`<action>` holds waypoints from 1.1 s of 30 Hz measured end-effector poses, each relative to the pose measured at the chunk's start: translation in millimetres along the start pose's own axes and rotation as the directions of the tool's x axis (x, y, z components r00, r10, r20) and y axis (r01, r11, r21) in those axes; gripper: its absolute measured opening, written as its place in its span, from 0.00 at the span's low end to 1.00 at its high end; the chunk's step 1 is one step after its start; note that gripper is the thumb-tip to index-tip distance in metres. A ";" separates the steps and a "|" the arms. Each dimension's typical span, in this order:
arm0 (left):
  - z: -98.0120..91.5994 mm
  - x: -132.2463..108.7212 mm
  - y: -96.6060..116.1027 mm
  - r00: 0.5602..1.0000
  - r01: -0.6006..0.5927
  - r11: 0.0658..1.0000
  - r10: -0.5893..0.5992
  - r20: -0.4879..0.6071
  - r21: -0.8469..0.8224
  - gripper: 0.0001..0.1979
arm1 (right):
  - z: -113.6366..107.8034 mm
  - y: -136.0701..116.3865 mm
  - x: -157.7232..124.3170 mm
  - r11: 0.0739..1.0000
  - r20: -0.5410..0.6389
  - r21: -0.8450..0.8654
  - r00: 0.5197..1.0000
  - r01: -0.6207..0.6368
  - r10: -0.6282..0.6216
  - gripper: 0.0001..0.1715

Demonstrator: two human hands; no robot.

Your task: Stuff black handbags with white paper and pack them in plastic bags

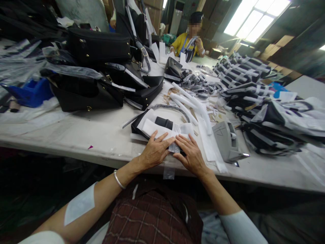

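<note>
In front of me a black handbag (137, 126) lies flat on the table, partly covered by white wrapping paper (149, 127). A black strap piece (164, 122) shows through the middle of the paper. The bag's wrapped handle (177, 108) arches away from me. My left hand (156, 149) rests flat on the paper's near edge, fingers stretched out. Beside it, my right hand (189, 152) also lies flat with fingers spread, its fingertips close to the left hand's. Under the fingertips sits a clear plastic piece (174, 147), partly hidden by the hands.
A grey tape dispenser (225, 140) stands to the right, beside white paper strips (207, 142). Black bags (86, 91) are stacked on the left near a blue dispenser (31, 92). More wrapped bags (274, 125) pile up at right. Across the table sits a person in yellow (180, 42).
</note>
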State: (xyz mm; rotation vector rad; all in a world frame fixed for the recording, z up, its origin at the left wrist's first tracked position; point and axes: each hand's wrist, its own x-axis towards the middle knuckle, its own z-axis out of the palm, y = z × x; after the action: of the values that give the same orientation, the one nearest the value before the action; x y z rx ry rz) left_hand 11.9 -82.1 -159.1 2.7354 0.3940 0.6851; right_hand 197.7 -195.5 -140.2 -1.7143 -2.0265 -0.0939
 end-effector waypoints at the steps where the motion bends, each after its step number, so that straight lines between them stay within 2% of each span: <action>1: -2.5 1.2 1.3 1.000 0.026 0.999 -0.026 0.006 -0.042 0.22 | 0.0 0.7 0.2 0.999 -0.025 0.043 1.000 -0.010 0.011 0.23; 3: -6.9 4.0 3.6 0.997 0.080 0.990 -0.079 0.012 -0.117 0.19 | 2.2 1.5 1.2 0.995 -0.092 0.094 0.994 -0.047 0.056 0.19; 7: -9.0 9.8 7.1 0.986 0.160 0.962 -0.165 -0.002 -0.221 0.17 | 11.0 2.0 4.1 0.994 -0.212 0.082 0.973 -0.071 0.087 0.11; 11: 1.3 12.2 10.6 0.971 0.196 0.956 -0.220 -0.090 -0.216 0.13 | 15.1 4.3 5.3 0.998 -0.226 0.044 0.973 -0.045 0.054 0.10; 14: 11.3 12.1 12.7 0.961 0.181 0.969 -0.210 -0.179 -0.167 0.11 | 11.4 6.4 6.6 1.000 -0.189 0.000 0.982 -0.009 0.008 0.10; 17: 16.4 12.4 14.0 0.950 0.190 0.968 -0.223 -0.217 -0.164 0.11 | -0.3 7.0 11.9 0.998 -0.093 -0.055 0.995 0.023 -0.028 0.11; 20: 15.8 13.9 14.4 0.942 0.214 0.958 -0.254 -0.219 -0.192 0.12 | -17.0 5.5 24.4 0.992 0.132 -0.120 0.991 0.049 -0.033 0.11; 23: 12.5 14.9 13.9 0.946 0.227 0.953 -0.265 -0.187 -0.201 0.13 | -29.5 0.8 40.3 0.974 0.373 -0.210 0.928 0.081 0.003 0.09; 25: 10.8 14.7 13.1 0.954 0.224 0.957 -0.254 -0.158 -0.184 0.14 | -31.8 -3.8 46.9 0.958 0.443 -0.272 0.896 0.092 0.040 0.06; 26: 10.6 14.2 12.7 0.959 0.216 0.961 -0.242 -0.149 -0.170 0.14 | -31.2 -5.9 47.2 0.953 0.443 -0.290 0.895 0.090 0.050 0.05; 28: 11.6 12.9 12.1 0.966 0.189 0.972 -0.209 -0.154 -0.138 0.14 | -28.5 -9.2 40.1 0.959 0.361 -0.272 0.932 0.078 0.026 0.07; 30: 14.3 11.4 11.6 0.968 0.153 0.983 -0.171 -0.182 -0.104 0.13 | -25.8 -10.8 22.3 0.979 0.181 -0.191 0.983 0.075 -0.040 0.11; 32: 17.8 10.1 10.9 0.969 0.122 0.990 -0.134 -0.210 -0.072 0.10 | -23.7 -11.7 -3.2 0.987 0.017 -0.109 0.993 0.118 -0.117 0.16; 33: 19.5 9.5 10.5 0.968 0.109 0.992 -0.119 -0.220 -0.057 0.09 | -22.1 -12.3 -17.2 0.984 -0.019 -0.089 0.988 0.153 -0.155 0.19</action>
State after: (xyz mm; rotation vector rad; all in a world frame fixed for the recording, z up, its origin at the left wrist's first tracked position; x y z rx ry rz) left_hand 31.6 -92.7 -168.0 2.5781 0.5740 0.9606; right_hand 194.7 -221.6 -124.5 -1.5962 -2.1627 -0.2578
